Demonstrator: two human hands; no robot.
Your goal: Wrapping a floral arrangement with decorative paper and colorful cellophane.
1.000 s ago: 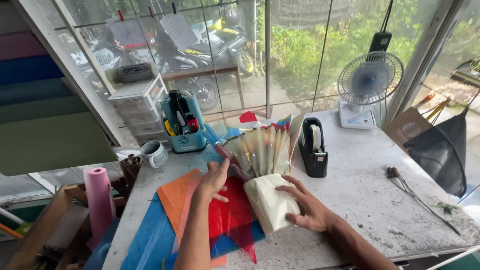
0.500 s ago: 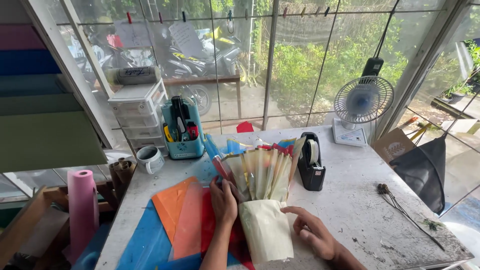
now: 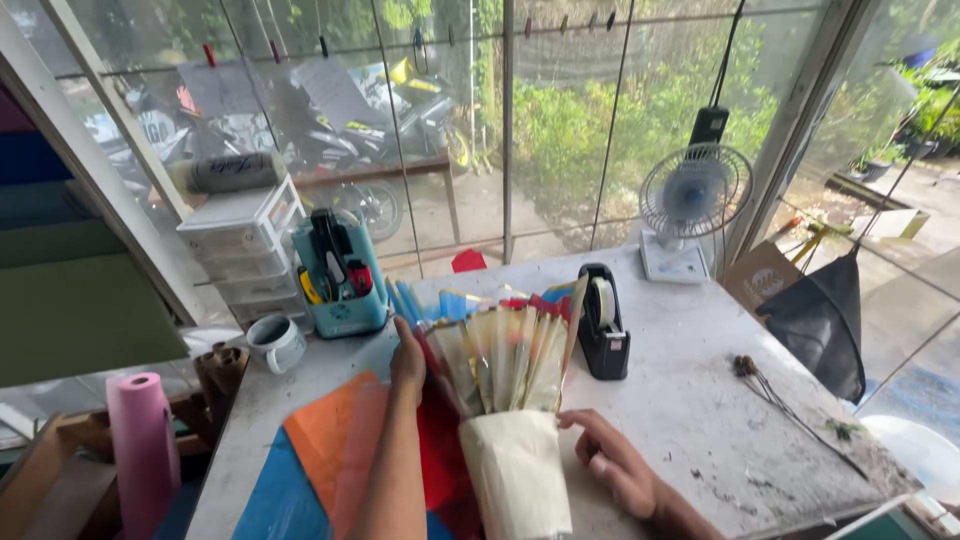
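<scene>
Wrapped bundle of paper strips (image 3: 510,400) at table's (image 3: 700,400) near edge, between left hand (image 3: 407,362) and right hand (image 3: 612,465). Paper sheets (image 3: 330,450) underneath, leftward. Tape dispenser (image 3: 603,322) just right; tool caddy (image 3: 338,275) and mug (image 3: 275,342) behind-left; fan (image 3: 690,205) behind-right.

Both forearms are bare as far as the view reaches, with no sleeve, cuff or glove on either. The left hand (image 3: 407,362) carries no ring, watch or band on its wrist. The right hand (image 3: 612,462) looks just as plain, fingers (image 3: 578,420) unadorned, though its wrist sits at the frame's lower edge, so a band further up cannot be ruled out.
</scene>
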